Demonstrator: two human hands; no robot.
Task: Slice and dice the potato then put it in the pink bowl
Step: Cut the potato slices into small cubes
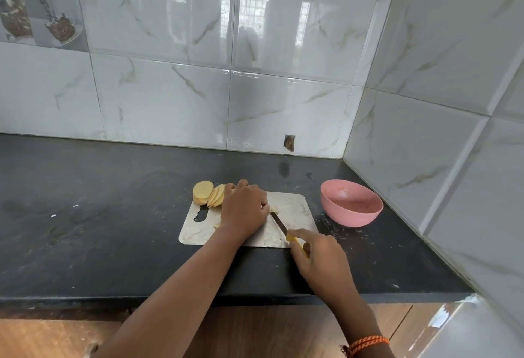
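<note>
My left hand [243,210] curls down over potato on the cutting board [295,207] to pin it; right hand [320,258] fingers clamp the knife [283,228] handle, blade angled in. Potato slices [209,194] fanned at the board's far-left corner — pink bowl [351,203] waits just right, on the desk.

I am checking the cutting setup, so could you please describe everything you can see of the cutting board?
The cutting board is a thin, flat sheet, metallic grey by its look, with rounded corners and a slot-shaped handle hole near its left end. It lies flat on the dark countertop, left of the pink bowl. Its surface is smeared with potato residue. Potato slices lean at its far left corner, the left hand rests on its middle, and the knife blade crosses it.
</note>
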